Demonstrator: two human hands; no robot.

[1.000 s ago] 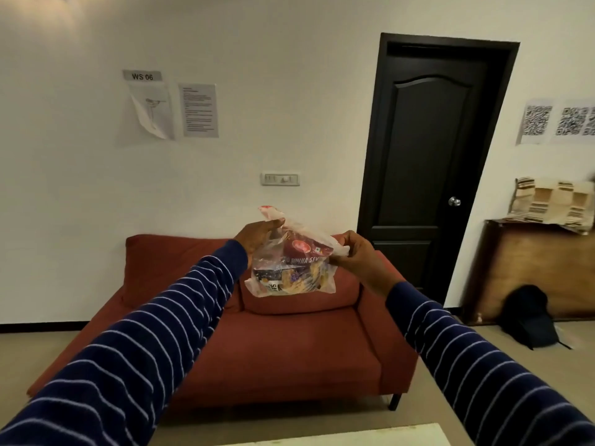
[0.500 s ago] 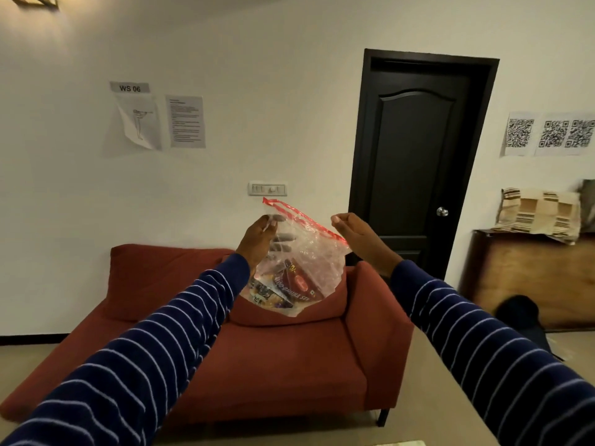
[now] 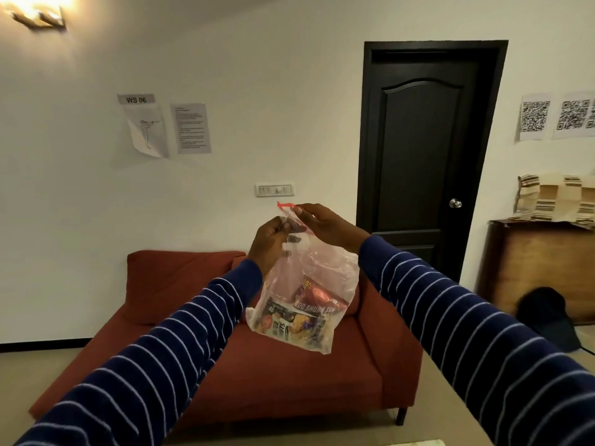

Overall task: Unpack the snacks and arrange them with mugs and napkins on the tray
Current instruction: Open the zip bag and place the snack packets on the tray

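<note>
Head view: both hands, left hand (image 3: 270,243) and right hand (image 3: 325,225), pinch the red zip strip of a clear floppy plastic zip bag (image 3: 302,304), held mid-air before a rust-red sofa (image 3: 257,381). Snack packets (image 3: 299,317) sag low; looks light, crinkly, slippery, so grab near the seal.

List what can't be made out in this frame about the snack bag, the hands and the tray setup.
- Tray, mugs, napkins: outside the head view; only a pale sliver shows at the bottom edge.
- Zip bag: open or sealed is unclear; the left hand and right hand cover its red strip.
- Snack packets: count uncertain; they overlap behind crinkled plastic, labels partly readable.
- Left grip: fingertips blurred behind the plastic.
</note>
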